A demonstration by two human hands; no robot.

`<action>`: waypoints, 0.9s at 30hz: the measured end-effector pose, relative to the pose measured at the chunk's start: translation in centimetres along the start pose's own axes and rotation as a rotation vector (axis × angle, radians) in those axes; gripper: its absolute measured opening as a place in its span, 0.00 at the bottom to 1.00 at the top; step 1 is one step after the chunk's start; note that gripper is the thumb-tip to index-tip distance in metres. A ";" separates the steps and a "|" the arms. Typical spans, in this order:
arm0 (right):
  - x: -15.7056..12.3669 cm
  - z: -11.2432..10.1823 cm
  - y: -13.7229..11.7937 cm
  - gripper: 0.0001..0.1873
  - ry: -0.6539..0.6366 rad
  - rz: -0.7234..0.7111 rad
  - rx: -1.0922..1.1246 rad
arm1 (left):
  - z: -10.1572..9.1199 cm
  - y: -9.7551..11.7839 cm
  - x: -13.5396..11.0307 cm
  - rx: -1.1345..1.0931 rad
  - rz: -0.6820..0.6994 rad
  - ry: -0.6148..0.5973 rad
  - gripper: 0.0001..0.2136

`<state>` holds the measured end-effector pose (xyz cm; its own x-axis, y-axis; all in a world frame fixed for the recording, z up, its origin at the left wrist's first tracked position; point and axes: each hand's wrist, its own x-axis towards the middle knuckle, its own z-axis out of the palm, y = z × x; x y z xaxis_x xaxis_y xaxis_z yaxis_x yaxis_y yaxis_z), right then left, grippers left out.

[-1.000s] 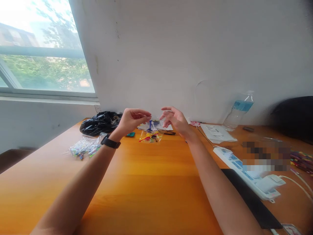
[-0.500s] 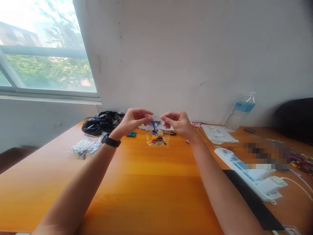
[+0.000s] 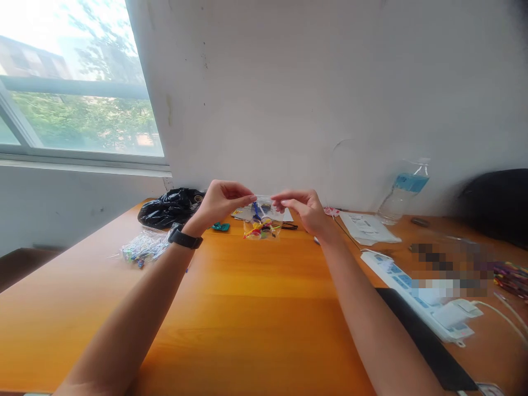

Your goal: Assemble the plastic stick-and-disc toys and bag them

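A small clear plastic bag (image 3: 249, 228) hangs upright between my hands above the far part of the table. Small coloured pieces in red, yellow, green, white and blue show inside it, too small to name. My left hand (image 3: 225, 202), with a black band on its wrist, pinches the bag's upper left corner between thumb and fingertips. At the upper right edge, my right hand (image 3: 303, 208) has its thumb and fingers drawn together on the bag.
On the wooden table (image 3: 247, 324) are a black plastic bag (image 3: 165, 209), a clear bag of small pieces (image 3: 144, 246) and a teal packet (image 3: 220, 226). To the right are a power strip (image 3: 406, 289), a water bottle (image 3: 400, 195) and a white packet (image 3: 367, 227).
The small bag has shifted slightly up and left, and its contents sit differently. My left hand has moved a little left; my right hand stays almost in place.
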<state>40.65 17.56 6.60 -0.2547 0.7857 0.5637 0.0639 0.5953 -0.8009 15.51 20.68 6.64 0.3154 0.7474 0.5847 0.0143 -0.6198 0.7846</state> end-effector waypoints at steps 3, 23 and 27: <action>0.1 0.4 -0.1 0.11 0.027 -0.020 -0.071 | 0.4 -0.1 0.1 0.048 0.023 -0.050 0.19; -0.4 -1.5 -1.9 0.17 -0.057 0.062 -0.177 | -0.2 1.4 0.0 -0.013 -0.001 -0.251 0.13; -0.5 -2.1 -1.9 0.11 -0.052 -0.019 -0.149 | -1.0 0.9 -0.2 -0.020 0.001 -0.157 0.13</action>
<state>42.64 16.38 8.26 -0.3068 0.7663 0.5644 0.2003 0.6317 -0.7488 14.50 20.19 7.46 0.4602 0.6989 0.5476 -0.0050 -0.6147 0.7888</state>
